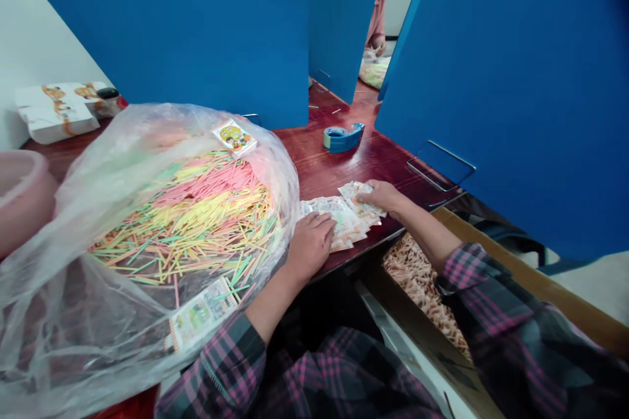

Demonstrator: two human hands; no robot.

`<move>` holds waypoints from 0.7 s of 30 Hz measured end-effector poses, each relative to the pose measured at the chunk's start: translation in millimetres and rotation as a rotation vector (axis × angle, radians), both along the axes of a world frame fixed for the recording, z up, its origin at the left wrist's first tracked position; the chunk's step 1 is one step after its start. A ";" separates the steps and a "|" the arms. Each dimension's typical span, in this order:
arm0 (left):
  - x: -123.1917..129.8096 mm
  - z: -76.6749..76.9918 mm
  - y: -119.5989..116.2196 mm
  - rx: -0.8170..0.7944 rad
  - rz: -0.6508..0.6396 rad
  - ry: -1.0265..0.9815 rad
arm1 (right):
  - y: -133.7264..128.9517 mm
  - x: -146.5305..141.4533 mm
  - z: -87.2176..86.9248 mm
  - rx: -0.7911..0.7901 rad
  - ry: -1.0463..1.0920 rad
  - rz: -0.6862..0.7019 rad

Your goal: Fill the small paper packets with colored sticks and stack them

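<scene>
Near the table's front edge lies an overlapping row of small printed plastic packets. My left hand rests flat on the left end of this row, fingers stretched out. With thumb and fingers closed, my right hand grips a printed packet at the row's right end. To the left spreads a large clear plastic bag, opened over a heap of thin pink, yellow and green sticks. Another printed packet lies on the bag close to my left forearm. A small printed card or box sits on its far rim.
A blue tape dispenser stands on the dark red table. Blue partitions rise behind and at right. A carton of pale pieces is below right. A pink tub and white boxes are left. Another person's hand shows through the gap.
</scene>
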State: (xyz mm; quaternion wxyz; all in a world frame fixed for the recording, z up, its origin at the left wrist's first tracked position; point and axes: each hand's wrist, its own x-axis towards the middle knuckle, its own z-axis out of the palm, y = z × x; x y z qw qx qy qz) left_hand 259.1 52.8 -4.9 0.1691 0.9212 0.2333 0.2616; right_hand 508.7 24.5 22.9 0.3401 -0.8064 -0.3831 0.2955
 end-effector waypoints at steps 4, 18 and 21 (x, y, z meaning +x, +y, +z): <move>0.7 0.3 2.3 -0.030 -0.004 -0.026 | -10.8 -0.8 -6.6 0.153 0.099 -0.131; 7.8 40.6 5.7 -0.704 0.042 -0.283 | -30.3 -23.8 14.9 0.780 0.433 -0.353; 12.6 54.7 9.6 -0.978 -0.067 -0.460 | -24.0 -55.4 36.7 0.817 0.501 -0.197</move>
